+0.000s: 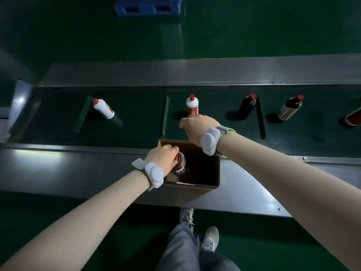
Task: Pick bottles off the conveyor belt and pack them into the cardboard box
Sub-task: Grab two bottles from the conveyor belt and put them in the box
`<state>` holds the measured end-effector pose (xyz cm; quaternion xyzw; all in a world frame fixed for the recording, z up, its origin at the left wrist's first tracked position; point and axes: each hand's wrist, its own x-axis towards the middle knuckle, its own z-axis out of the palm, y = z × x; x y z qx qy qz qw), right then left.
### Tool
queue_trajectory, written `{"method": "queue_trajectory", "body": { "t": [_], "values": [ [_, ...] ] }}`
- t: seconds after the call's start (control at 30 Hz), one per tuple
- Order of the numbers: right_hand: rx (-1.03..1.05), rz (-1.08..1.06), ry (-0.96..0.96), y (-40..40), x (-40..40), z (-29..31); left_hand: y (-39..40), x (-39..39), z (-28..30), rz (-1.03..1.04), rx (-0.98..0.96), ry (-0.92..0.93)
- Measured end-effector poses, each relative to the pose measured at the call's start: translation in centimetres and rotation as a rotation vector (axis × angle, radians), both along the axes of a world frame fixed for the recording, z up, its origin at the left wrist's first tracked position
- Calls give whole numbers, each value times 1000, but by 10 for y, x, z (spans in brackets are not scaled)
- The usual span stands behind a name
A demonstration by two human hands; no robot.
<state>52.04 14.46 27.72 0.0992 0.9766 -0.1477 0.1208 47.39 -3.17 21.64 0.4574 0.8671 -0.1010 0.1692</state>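
Observation:
An open cardboard box stands on the steel ledge in front of the green conveyor belt. My left hand grips a dark red-capped bottle by its top, upright inside the box's left side. My right hand reaches over the box's far edge and wraps the lower part of a white bottle with a red cap that stands on the belt. Another white bottle leans at the belt's left. Two dark bottles stand at the right.
Green cleats cross the belt between bottles. Part of one more bottle shows at the right edge. Steel side rails run along both sides. A blue pallet lies on the far floor. My legs and shoes are below.

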Motion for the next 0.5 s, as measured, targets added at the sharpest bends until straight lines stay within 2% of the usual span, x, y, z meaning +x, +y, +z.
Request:
{"method": "queue_trajectory", "body": {
  "t": [0.27, 0.5],
  "values": [
    [-34, -77, -84, 7, -24, -48, 17, -30, -74, 44, -108, -59],
    [-45, -127, -166, 19, -50, -75, 34, -52, -119, 3, -178, -128]
  ]
}}
